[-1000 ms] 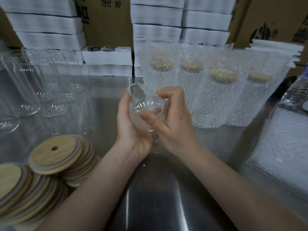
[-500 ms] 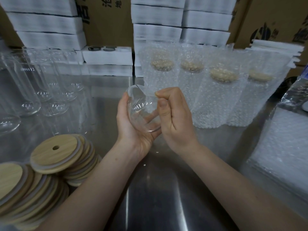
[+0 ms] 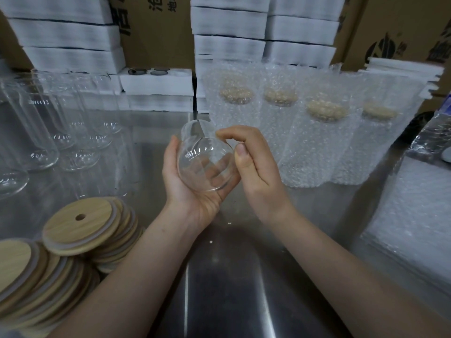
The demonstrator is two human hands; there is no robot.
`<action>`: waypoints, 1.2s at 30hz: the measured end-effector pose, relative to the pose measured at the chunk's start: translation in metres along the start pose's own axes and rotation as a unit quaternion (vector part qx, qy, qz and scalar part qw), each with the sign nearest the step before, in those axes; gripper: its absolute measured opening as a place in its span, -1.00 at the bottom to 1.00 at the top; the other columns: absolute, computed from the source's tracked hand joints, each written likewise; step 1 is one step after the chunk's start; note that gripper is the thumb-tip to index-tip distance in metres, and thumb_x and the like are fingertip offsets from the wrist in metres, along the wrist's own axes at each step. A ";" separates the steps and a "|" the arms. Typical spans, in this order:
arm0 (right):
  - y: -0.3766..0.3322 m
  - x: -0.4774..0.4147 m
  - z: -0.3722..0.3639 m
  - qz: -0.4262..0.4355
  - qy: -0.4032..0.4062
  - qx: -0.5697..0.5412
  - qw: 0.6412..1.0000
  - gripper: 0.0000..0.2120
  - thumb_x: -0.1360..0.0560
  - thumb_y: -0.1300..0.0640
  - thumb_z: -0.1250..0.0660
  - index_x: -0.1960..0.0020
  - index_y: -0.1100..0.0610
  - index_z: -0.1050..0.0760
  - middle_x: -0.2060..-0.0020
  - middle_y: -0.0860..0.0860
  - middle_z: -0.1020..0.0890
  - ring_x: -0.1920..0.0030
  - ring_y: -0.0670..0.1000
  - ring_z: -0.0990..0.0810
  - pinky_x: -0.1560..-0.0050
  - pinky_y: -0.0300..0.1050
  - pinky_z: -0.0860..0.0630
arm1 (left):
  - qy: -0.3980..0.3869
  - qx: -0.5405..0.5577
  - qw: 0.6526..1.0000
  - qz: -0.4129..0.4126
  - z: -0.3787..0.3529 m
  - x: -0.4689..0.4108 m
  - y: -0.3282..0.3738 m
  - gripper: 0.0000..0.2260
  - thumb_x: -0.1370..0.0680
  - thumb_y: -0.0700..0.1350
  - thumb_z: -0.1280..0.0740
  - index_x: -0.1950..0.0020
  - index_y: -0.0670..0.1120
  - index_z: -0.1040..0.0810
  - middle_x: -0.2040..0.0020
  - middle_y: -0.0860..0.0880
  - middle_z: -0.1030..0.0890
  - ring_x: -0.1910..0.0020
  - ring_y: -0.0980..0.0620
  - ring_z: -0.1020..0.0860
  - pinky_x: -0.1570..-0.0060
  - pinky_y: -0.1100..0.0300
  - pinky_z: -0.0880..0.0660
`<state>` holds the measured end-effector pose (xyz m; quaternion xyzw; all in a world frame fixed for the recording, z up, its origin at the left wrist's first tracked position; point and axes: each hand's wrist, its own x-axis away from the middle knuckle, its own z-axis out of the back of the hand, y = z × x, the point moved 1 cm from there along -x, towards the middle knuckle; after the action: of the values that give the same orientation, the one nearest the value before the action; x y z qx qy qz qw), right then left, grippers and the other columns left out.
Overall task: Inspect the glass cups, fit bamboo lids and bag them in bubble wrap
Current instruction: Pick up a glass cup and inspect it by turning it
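Note:
A clear glass cup (image 3: pixel 203 158) lies on its side in my left hand (image 3: pixel 195 191), base toward me, above the steel table (image 3: pixel 231 276). The left fingers curl under and around it. My right hand (image 3: pixel 253 172) is at the cup's right side, index finger and thumb pinching its edge. Bamboo lids (image 3: pixel 80 228), the top one with a straw hole, are piled at the lower left. Several bagged, lidded cups in bubble wrap (image 3: pixel 317 128) stand behind my hands.
Several bare glass cups (image 3: pixel 48 132) stand at the left. Flat bubble-wrap bags (image 3: pixel 415 215) are stacked at the right. White foam trays (image 3: pixel 156 84) and cardboard boxes (image 3: pixel 402 30) line the back.
The right hand's fist has loosened and shifted to the cup's right edge. The cup has turned in the left hand so its base faces me more.

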<state>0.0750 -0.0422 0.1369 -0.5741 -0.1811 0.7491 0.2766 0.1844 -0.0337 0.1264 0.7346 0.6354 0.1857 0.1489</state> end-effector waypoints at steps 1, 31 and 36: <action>0.001 0.000 0.000 0.002 -0.010 -0.001 1.000 -0.72 -0.60 0.36 -0.08 -0.19 0.30 -0.51 -0.09 0.12 -0.55 -0.19 0.01 -0.49 -0.29 -0.26 -0.32 | 0.004 0.006 1.000 0.003 -0.001 0.001 0.001 -0.31 -0.50 0.32 -0.24 -0.38 -0.21 -0.47 0.10 -0.23 -0.67 0.21 -0.15 -0.70 0.39 0.10 -0.60; 0.011 0.007 -0.002 -0.129 0.004 0.044 0.991 -0.39 -0.30 -0.33 -0.38 -0.27 -0.17 -0.34 -0.15 -0.11 -0.60 -0.20 -0.20 -0.55 -0.16 -0.20 -0.50 | -0.002 -0.138 0.988 -0.066 -0.005 -0.005 0.005 -0.23 -0.38 0.10 -0.45 -0.51 0.05 -0.21 -0.14 -0.20 -0.66 -0.14 -0.21 -0.64 -0.06 -0.16 -0.61; 0.011 0.004 0.002 -0.160 0.042 -0.019 0.986 -0.55 -0.34 -0.27 -0.36 -0.13 -0.13 -0.36 0.11 -0.19 -0.64 0.10 -0.03 -0.69 -0.01 0.11 -0.62 | -0.050 -0.196 0.976 -0.077 -0.004 -0.006 -0.001 -0.02 -0.44 0.01 -0.50 -0.52 0.30 0.21 -0.42 -0.27 -0.44 -0.24 -0.31 -0.56 -0.24 -0.31 -0.46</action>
<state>0.0697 -0.0481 0.1275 -0.5734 -0.2728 0.6671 0.3895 0.1806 -0.0398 0.1287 0.6486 0.6327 0.2576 0.3356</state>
